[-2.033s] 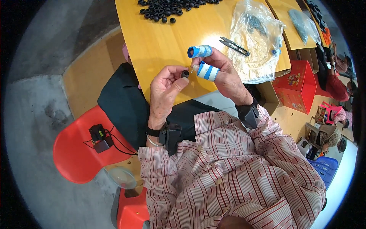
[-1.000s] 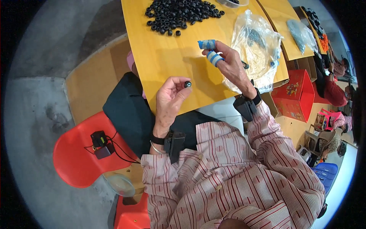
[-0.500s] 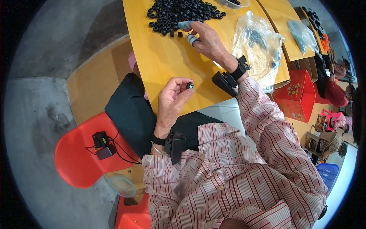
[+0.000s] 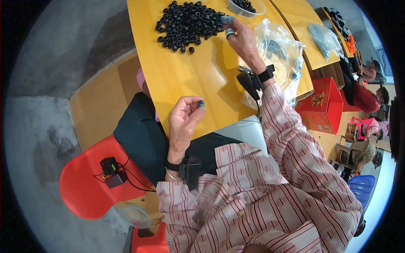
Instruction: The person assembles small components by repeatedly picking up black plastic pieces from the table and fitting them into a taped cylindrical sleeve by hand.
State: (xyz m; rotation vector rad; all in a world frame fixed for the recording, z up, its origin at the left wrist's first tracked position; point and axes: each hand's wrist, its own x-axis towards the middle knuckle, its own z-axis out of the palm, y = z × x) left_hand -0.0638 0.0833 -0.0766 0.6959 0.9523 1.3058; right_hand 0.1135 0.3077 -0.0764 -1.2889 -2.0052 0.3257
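Observation:
Near the front edge of the yellow table (image 4: pixel 202 80), my left hand (image 4: pixel 183 118) pinches a small black cap-like part (image 4: pixel 201 103) between thumb and forefinger; a pale ring shows in its end. My right hand (image 4: pixel 244 40) reaches farther out, its thumb and forefinger wrapped in blue and white tape and held apart. I see nothing between them. The taped forefinger is by the right edge of a heap of small black ring-shaped parts (image 4: pixel 187 25). Beyond it stands a clear round tub (image 4: pixel 249 13) with smaller dark pieces in it.
A clear plastic bag (image 4: pixel 276 55) lies right of my right forearm. Another bag (image 4: pixel 325 40) rests on the adjoining table. A red box (image 4: pixel 320 105) stands beyond. To my left, a red chair (image 4: pixel 90 177) carries a small black device with cables. Other people sit at far right.
My right hand has moved right and away, from the heap's near edge toward the tub. My left hand still holds the black part. The whole view has shifted slightly.

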